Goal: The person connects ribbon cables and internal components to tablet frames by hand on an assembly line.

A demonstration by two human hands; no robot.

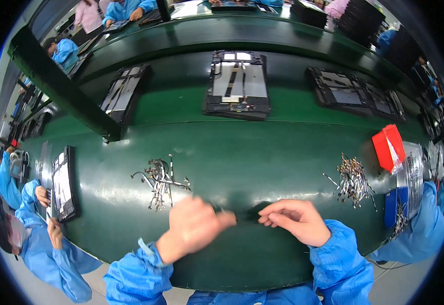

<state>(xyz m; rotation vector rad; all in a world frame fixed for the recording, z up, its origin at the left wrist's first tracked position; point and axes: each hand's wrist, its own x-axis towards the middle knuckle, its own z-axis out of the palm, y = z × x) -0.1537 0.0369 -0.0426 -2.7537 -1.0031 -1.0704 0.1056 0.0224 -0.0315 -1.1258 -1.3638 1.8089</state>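
Note:
Both my hands are over the green tabletop (252, 259), close together with a gap between them. My left hand (194, 226) is slightly blurred, its fingers curled and its thumb pointing toward the right hand. Something small and dark shows near its fingertips, too unclear to name. Thumb and fingers of my right hand (298, 219) are pinched together; whatever they may hold is hidden. Beyond the left hand lies a loose heap of short black and silver cables (162, 183). A denser pile of similar short cables (354, 183) rests beyond the right hand, farther right.
A red bin (389, 147) and a blue bin (396, 207) stand at the right. Opened flat devices (239, 86) sit along the far side. A green post (64, 86) rises at the left. Co-workers in blue sit on both sides; one handles a device (65, 183).

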